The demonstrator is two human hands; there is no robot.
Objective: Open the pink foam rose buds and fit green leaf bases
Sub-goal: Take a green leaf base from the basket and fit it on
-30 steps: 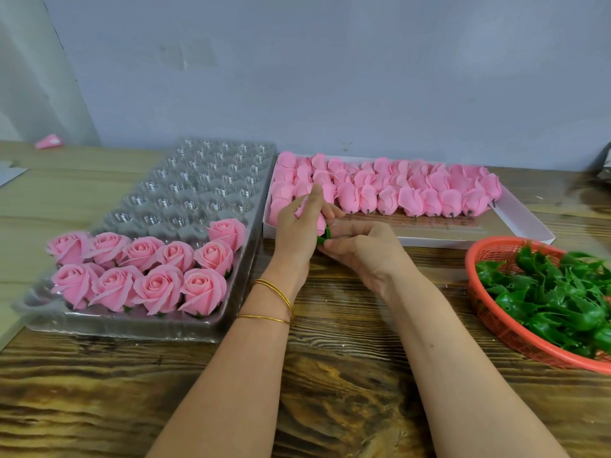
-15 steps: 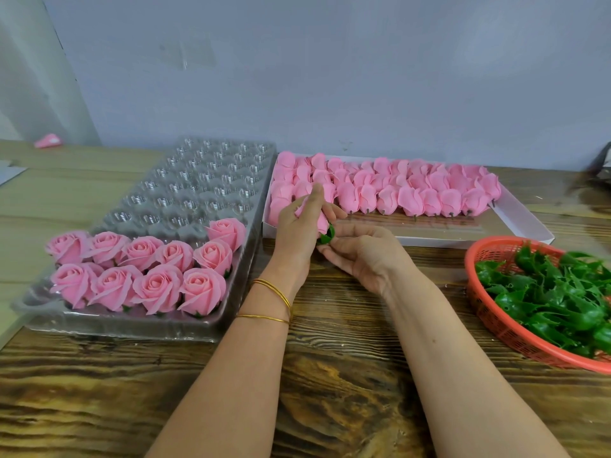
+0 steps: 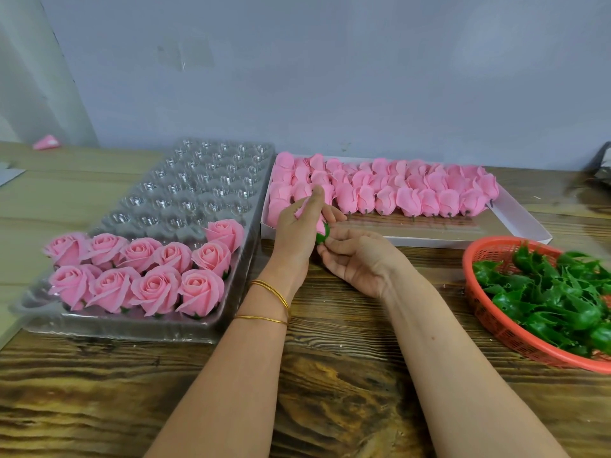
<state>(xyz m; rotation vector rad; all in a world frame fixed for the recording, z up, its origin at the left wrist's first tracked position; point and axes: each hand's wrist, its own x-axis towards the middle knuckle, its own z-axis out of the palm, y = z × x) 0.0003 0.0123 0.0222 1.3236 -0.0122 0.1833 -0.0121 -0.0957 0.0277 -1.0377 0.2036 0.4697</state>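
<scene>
1. Nearest: wooden table beneath both forearms, with two gold bangles on the left wrist.
2. Just beyond, mid-step on a single flower:
   - Left hand wrapped round a pink bud, fingers curled about it, holding it up in front of the near edge of the white box.
   - Right hand turned palm-up, pinching a green leaf base against the bud's lower end with thumb and forefinger, other fingers loosely bent.
   - Possibly seated on the stem already, but too hidden by fingers to say.
3. To the left, done so far: ten opened roses with green showing beneath some. Set in the near end of the clear tray as a row of four, a row of five and one starting a third row.
4. To the right, supply in hand: orange basket heaped with loose leaf bases, well apart from the hands.
5. Further back, left to do: several packed rows of closed buds lying in the white box, stems pointing this way.
6. Farthest: row upon row of unfilled tray cells. Judged early going, with well under half the tray filled.
</scene>
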